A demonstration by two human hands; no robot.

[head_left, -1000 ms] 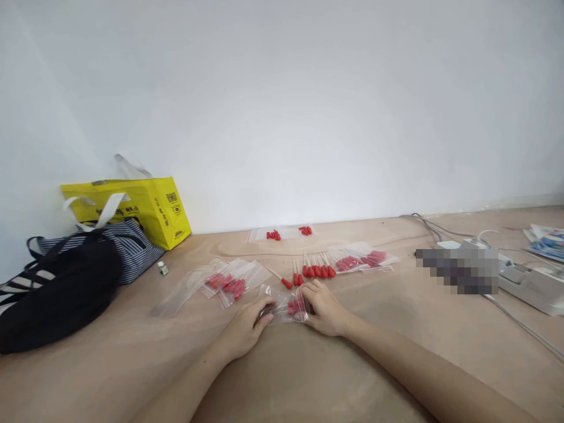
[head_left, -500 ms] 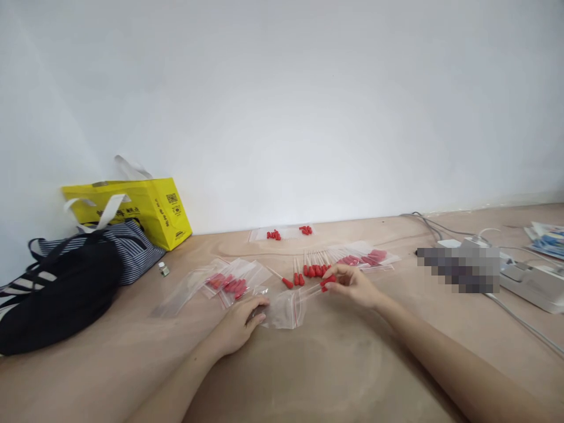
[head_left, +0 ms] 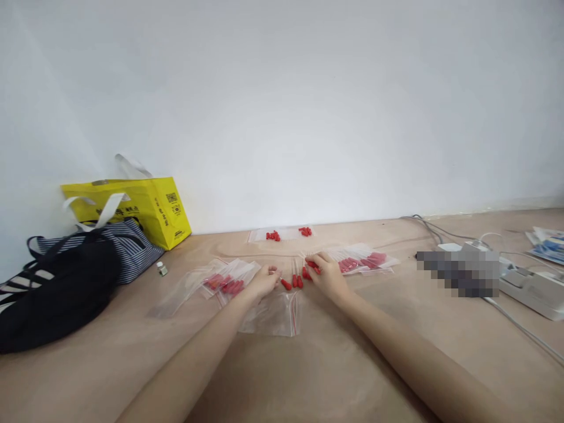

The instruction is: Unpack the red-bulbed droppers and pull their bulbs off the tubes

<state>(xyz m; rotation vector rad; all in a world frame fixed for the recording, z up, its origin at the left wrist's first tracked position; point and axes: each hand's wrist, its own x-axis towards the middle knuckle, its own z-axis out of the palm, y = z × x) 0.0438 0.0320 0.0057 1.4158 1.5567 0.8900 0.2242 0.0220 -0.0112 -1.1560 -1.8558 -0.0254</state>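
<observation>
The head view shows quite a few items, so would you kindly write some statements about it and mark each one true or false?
1. The small bottle is in front of the yellow bag. True.
2. The right hand is at the row of red-tipped sticks. True.
3. The left hand touches the yellow bag. False: it is at a single red-tipped stick.
4. The nearest clear bag has a blue stripe. False: its stripe is red.
5. Some bagged sticks lie to the right of the right hand. True.
</observation>
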